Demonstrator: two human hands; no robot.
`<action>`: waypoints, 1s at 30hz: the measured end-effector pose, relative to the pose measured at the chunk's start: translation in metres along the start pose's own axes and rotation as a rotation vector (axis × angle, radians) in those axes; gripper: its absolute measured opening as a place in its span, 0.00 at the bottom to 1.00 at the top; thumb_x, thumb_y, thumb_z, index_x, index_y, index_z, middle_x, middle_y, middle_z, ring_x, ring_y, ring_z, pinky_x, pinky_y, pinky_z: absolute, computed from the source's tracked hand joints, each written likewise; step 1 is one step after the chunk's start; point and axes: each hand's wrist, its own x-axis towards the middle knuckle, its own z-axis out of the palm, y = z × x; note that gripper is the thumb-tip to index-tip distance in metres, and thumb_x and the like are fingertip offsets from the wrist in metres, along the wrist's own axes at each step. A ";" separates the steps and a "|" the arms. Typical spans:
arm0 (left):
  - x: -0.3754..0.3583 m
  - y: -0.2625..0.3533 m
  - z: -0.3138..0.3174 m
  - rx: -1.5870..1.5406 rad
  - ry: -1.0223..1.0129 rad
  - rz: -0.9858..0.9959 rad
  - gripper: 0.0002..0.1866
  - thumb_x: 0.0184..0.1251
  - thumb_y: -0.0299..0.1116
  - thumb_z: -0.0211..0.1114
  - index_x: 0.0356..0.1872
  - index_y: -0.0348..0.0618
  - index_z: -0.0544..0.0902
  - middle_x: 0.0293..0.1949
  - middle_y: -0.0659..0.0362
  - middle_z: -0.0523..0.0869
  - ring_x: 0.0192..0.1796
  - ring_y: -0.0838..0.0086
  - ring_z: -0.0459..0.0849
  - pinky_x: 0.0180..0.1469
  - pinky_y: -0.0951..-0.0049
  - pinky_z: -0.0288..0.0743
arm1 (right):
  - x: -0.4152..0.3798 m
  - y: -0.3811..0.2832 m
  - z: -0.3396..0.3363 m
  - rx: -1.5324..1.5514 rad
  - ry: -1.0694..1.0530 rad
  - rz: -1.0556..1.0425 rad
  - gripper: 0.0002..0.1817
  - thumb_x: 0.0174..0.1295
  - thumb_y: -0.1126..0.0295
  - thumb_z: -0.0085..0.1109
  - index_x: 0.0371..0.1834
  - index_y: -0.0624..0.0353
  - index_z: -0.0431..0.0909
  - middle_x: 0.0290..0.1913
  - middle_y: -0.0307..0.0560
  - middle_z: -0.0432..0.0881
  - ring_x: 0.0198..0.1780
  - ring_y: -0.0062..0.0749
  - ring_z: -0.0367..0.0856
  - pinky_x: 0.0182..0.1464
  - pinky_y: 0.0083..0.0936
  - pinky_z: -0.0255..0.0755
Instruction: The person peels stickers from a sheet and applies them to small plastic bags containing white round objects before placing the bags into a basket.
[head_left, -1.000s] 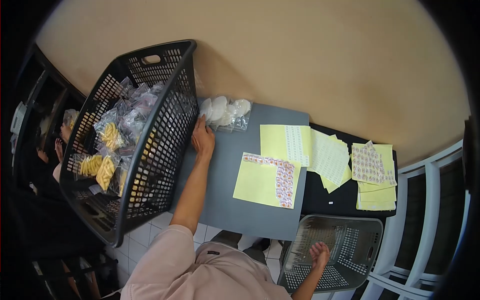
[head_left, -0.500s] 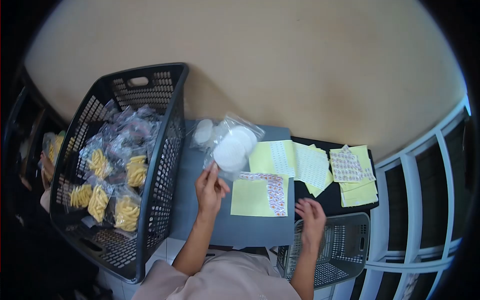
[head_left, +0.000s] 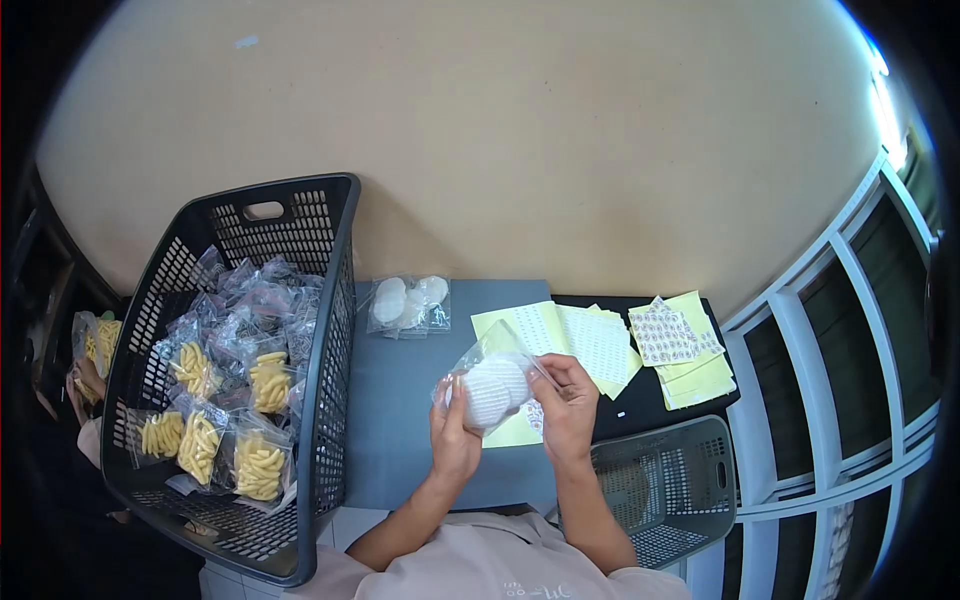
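Note:
Between my hands, above the grey table [head_left: 395, 430], is a clear plastic bag [head_left: 493, 388] of white, round, flat discs. My left hand [head_left: 456, 438] pinches its left side, thumb on the front. At the right edge of the bag, my right hand [head_left: 568, 405] grips the plastic between thumb and fingers. Behind the bag lies a yellow sheet of stickers [head_left: 512, 432], mostly hidden by it and my hands. A second clear bag [head_left: 409, 304] of white discs rests near the table's back edge.
A tall dark basket [head_left: 334, 340] at left holds many clear bags, several with yellow finger-shaped pieces [head_left: 258, 466]. Yellow sticker sheets [head_left: 690, 370] are stacked at right. Below them is a grey basket [head_left: 660, 490]. Another person's hand [head_left: 88, 385] shows at far left.
My right hand has come up from beside the table and taken hold of the bag. The bag has moved toward me and slightly right, now held in both hands.

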 end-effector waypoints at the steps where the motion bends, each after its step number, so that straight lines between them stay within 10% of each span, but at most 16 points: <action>1: 0.005 0.001 -0.002 0.052 0.001 0.015 0.16 0.75 0.36 0.54 0.57 0.38 0.71 0.49 0.56 0.80 0.50 0.73 0.80 0.53 0.71 0.76 | -0.001 0.001 -0.002 0.006 -0.021 0.009 0.15 0.59 0.84 0.60 0.49 0.69 0.77 0.43 0.50 0.84 0.43 0.23 0.81 0.45 0.18 0.73; 8: 0.011 0.008 0.003 0.173 0.050 0.005 0.13 0.75 0.38 0.55 0.49 0.39 0.75 0.44 0.59 0.81 0.46 0.80 0.80 0.48 0.78 0.75 | 0.002 -0.016 0.001 -0.200 -0.111 0.098 0.18 0.59 0.84 0.57 0.53 0.68 0.79 0.45 0.53 0.85 0.45 0.26 0.82 0.51 0.21 0.73; 11: 0.020 0.004 -0.004 0.309 0.068 0.170 0.11 0.76 0.39 0.54 0.45 0.41 0.75 0.40 0.62 0.80 0.41 0.82 0.79 0.42 0.78 0.75 | -0.012 -0.007 0.021 -0.656 -0.247 -0.367 0.19 0.60 0.84 0.51 0.55 0.69 0.77 0.54 0.60 0.81 0.56 0.41 0.82 0.56 0.28 0.74; 15: 0.026 0.009 -0.011 0.366 0.083 0.108 0.10 0.75 0.38 0.55 0.43 0.42 0.76 0.36 0.63 0.79 0.37 0.85 0.77 0.39 0.79 0.74 | -0.004 -0.008 0.014 -0.520 -0.185 -0.157 0.21 0.59 0.85 0.50 0.57 0.67 0.76 0.55 0.60 0.80 0.58 0.47 0.80 0.60 0.31 0.72; 18: 0.027 0.007 -0.003 0.336 0.155 0.157 0.12 0.74 0.39 0.58 0.43 0.39 0.78 0.36 0.63 0.79 0.39 0.85 0.76 0.41 0.82 0.72 | -0.008 0.013 0.024 -0.747 -0.327 -0.515 0.20 0.62 0.83 0.50 0.58 0.66 0.76 0.53 0.60 0.81 0.53 0.35 0.82 0.55 0.25 0.73; 20: 0.030 0.005 -0.005 0.364 0.167 0.165 0.13 0.74 0.39 0.58 0.45 0.38 0.77 0.37 0.63 0.80 0.39 0.85 0.76 0.42 0.82 0.71 | -0.007 0.013 0.019 -0.770 -0.353 -0.510 0.20 0.64 0.82 0.48 0.60 0.66 0.74 0.55 0.62 0.80 0.55 0.34 0.81 0.56 0.25 0.73; 22: 0.033 0.006 -0.014 0.295 0.127 0.117 0.13 0.74 0.38 0.58 0.46 0.38 0.77 0.38 0.62 0.80 0.40 0.85 0.76 0.42 0.82 0.72 | 0.001 0.003 0.012 -0.382 -0.225 -0.037 0.19 0.65 0.80 0.50 0.59 0.70 0.74 0.57 0.63 0.78 0.61 0.49 0.77 0.62 0.34 0.70; 26: 0.028 -0.002 -0.019 0.374 0.147 0.190 0.12 0.74 0.37 0.57 0.47 0.38 0.76 0.39 0.62 0.79 0.40 0.84 0.76 0.43 0.82 0.72 | -0.015 0.017 0.019 -0.635 -0.320 -0.318 0.18 0.68 0.78 0.48 0.60 0.69 0.73 0.56 0.63 0.79 0.58 0.38 0.80 0.58 0.26 0.71; 30: 0.024 0.000 -0.024 0.384 0.136 0.114 0.10 0.75 0.37 0.54 0.47 0.42 0.74 0.39 0.63 0.79 0.42 0.83 0.77 0.45 0.79 0.74 | -0.008 0.012 0.000 -0.393 -0.186 0.063 0.19 0.67 0.78 0.49 0.61 0.67 0.73 0.58 0.62 0.78 0.61 0.43 0.77 0.62 0.28 0.67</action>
